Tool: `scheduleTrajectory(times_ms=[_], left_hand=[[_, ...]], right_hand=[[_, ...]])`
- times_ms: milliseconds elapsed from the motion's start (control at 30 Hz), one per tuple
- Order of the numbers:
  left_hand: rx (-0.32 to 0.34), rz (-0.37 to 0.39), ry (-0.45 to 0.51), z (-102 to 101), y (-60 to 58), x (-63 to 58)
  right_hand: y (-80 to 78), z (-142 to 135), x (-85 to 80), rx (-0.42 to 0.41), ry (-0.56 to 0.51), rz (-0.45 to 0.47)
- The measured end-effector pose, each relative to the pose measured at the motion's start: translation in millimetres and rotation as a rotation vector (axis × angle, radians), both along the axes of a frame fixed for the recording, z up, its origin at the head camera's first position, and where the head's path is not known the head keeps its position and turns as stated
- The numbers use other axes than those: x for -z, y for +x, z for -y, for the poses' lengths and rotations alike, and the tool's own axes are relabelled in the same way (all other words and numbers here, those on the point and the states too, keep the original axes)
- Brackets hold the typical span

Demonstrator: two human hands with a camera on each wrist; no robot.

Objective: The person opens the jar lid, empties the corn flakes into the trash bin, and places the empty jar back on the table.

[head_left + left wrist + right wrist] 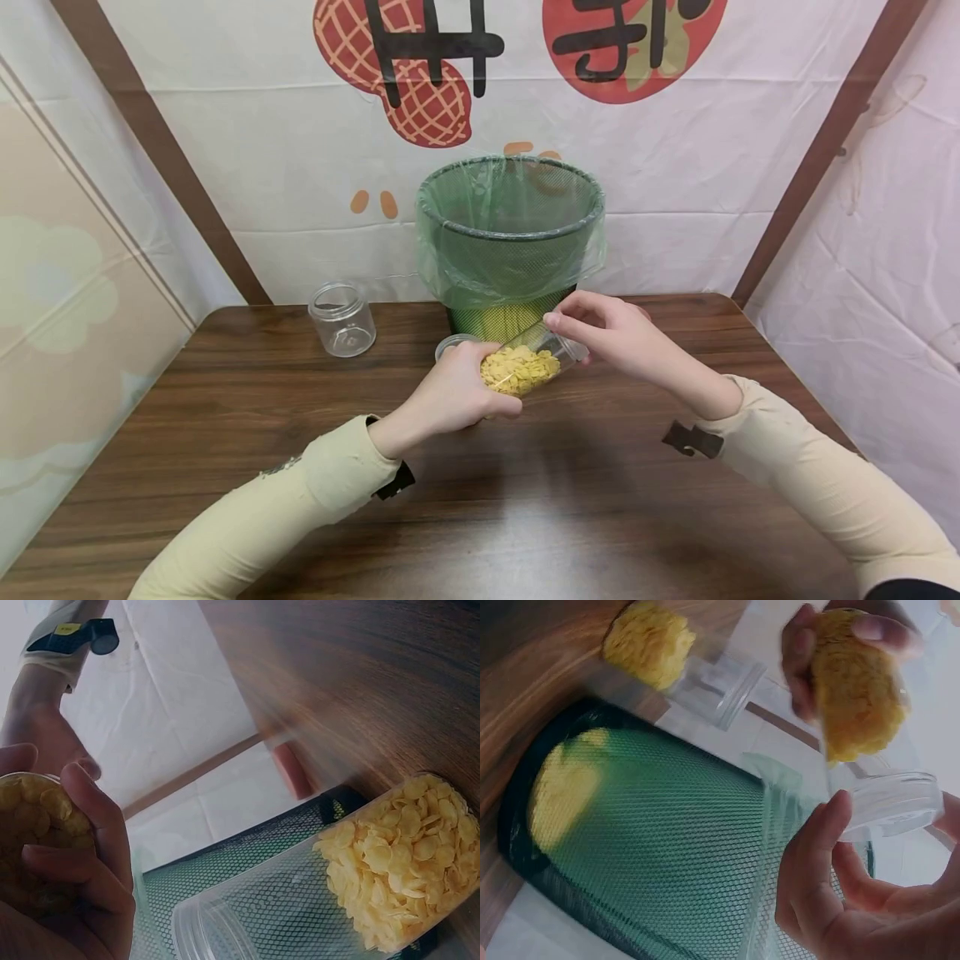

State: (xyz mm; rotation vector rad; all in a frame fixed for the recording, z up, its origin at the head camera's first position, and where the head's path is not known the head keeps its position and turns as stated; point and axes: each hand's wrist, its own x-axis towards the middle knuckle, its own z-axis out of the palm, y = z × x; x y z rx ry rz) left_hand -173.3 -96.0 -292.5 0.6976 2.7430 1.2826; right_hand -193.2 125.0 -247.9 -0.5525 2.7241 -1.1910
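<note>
**Clear cylindrical jar of yellow flakes (520,371) held tilted between both hands**

Behind it, a dark mesh bin with a thin green plastic liner (510,267) stands at the middle of the far edge of the brown wood-grain worktop (420,533), yellow flakes showing at its bottom. A second clear jar of yellow flakes (397,862) stands beside the bin, mostly hidden by the left hand (461,387) from the head camera. Near the far left corner stands an empty clear jar (342,321). The tilted jar is above the worktop: the left hand's curled fingers grip its flake-filled end; the right hand (615,333) curls its fingers around the clear mouth end.
</note>
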Motion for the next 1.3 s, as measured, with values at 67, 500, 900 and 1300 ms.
scheduleTrajectory(times_ms=[67, 500, 900, 1300], left_hand=[[-0.005, -0.001, 0.001, 0, 0.1, -0.2], [-0.021, 0.013, 0.003, 3, 0.5, -2.0], [-0.002, 0.013, 0.010, 2, 4.0, -0.3], [-0.005, -0.057, -0.022, 0, 10.5, -1.1]], right_hand=[[0.4, -1, -1.1, -0.005, 0.001, -0.018], [0.1, -7, -0.7, -0.191, -0.166, -0.031], [-0.4, -18, -6.3, -0.371, -0.333, 0.069], [5.6, -22, -8.9, -0.300, -0.362, 0.052]])
